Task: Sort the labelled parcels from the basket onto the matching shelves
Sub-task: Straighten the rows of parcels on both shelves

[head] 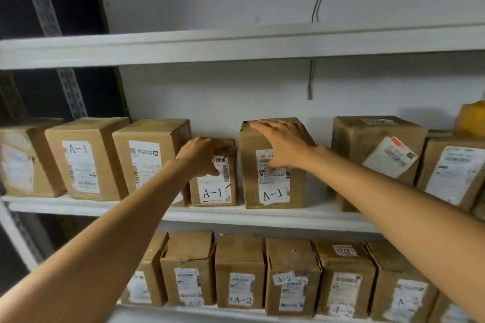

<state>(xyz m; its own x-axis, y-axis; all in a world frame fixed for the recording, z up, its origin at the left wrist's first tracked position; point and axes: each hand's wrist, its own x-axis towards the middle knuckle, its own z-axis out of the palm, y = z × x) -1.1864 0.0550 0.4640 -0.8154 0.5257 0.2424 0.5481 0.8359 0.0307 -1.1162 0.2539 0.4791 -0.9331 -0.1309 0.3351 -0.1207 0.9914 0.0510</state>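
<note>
Two holds at the white middle shelf board (262, 214): one clenched, one flat.

Small brown cardboard box labelled A-1 (214, 186) upright at the front edge of that board, gripped at its upper left corner by the left hand (202, 156), fingers curled over the top. Just right of it on the same board, taller brown cardboard box labelled A-1 (273, 189) under the right hand (280, 144), laid flat with straight, spread fingers across the top front edge, clasping nothing. Farther left along the board, brown A-1 cartons (86, 157); farther right, scuffed brown cartons with white labels (378, 155). Beneath the board, row of brown cartons marked A-2 (240, 273). Above the board, bare white upper shelf (236, 44).
</note>
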